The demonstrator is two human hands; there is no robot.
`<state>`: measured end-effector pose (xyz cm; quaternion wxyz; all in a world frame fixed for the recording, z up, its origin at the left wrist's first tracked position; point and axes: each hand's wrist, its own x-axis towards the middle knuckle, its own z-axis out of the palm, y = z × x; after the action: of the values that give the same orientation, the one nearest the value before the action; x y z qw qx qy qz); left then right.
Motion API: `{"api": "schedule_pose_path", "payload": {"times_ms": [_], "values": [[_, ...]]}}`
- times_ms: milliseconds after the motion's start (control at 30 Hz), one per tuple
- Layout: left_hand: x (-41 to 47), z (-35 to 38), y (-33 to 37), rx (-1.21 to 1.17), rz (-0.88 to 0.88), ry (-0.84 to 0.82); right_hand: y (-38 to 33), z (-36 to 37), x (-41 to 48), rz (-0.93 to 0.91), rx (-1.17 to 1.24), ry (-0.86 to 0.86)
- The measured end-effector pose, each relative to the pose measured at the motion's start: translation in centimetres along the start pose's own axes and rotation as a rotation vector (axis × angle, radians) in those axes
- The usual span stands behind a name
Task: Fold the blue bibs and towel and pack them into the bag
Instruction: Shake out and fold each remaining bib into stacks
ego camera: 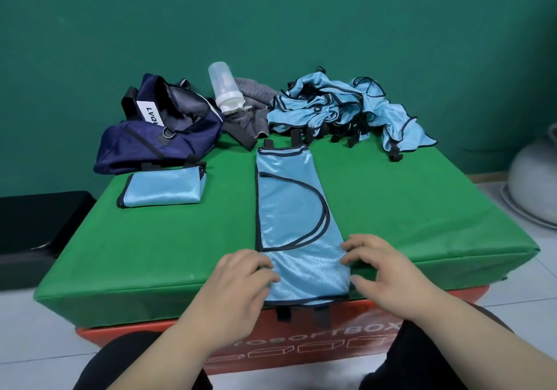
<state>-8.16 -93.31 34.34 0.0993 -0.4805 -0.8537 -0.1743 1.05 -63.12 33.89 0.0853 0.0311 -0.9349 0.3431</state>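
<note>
A light blue bib [289,208] with black trim lies folded lengthwise into a long strip down the middle of the green mat [422,202]. Its near end hangs slightly over the front edge. My left hand [241,278] rests on the strip's near left edge, fingers spread. My right hand [382,266] touches the near right edge, fingers apart. Neither hand has a clear grip on the cloth. A folded bib [164,189] sits at the left. A heap of unfolded blue bibs [346,109] lies at the back right. The navy bag [159,136] stands open at the back left.
A translucent bottle [224,88] leans on a grey striped towel [253,106] between the bag and the heap. The mat sits on an orange box [355,338]. A black block [36,227] lies left; a white pot [536,184] stands right on the floor.
</note>
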Motion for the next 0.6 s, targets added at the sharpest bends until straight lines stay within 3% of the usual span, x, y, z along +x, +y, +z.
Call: {"api": "schedule_pose_path", "payload": {"times_ms": [167,400,600], "values": [[-0.6,1.2,-0.6,0.07,0.066,-0.2,0.5,0.3,-0.4,-0.079,-0.127,-0.088],[1.3,2.9,-1.8,0.061,0.142,-0.046,0.6,0.6,-0.2,-0.061,-0.182,-0.085],[2.0,3.2,-2.6,-0.093,0.055,0.033,0.6,0.6,-0.2,-0.118,-0.215,-0.099]]}}
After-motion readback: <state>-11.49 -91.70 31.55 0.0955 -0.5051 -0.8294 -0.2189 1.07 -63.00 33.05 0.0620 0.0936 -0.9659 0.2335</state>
